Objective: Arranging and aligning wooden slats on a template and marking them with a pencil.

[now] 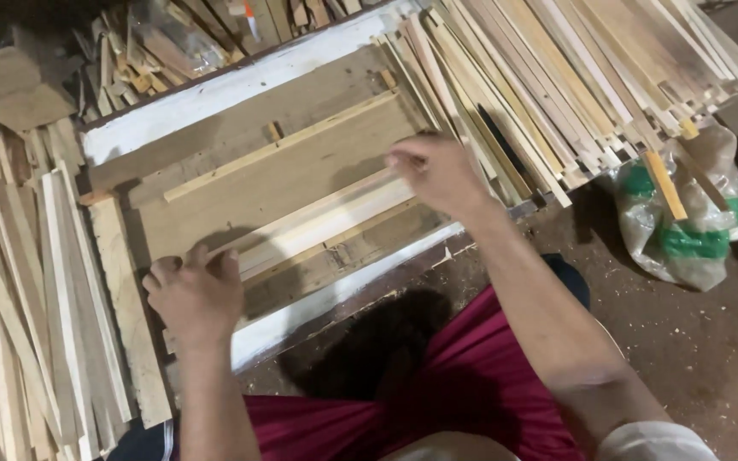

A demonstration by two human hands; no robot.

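Note:
A bundle of pale wooden strips [318,224] lies slantwise on a low wooden work board [241,171]. My left hand [194,294] grips the near left end of the strips, fingers curled over them. My right hand [437,175] pinches the far right end, next to a large stack of long wooden slats [557,77]. A thin guide strip [284,147] runs along the board behind the bundle.
More slats are piled at the left [27,316]. White-painted planks border the board at the back [232,85] and front [343,294]. A plastic sack with green bands [685,222] sits on the dusty floor at right. Wood scraps [147,43] lie behind.

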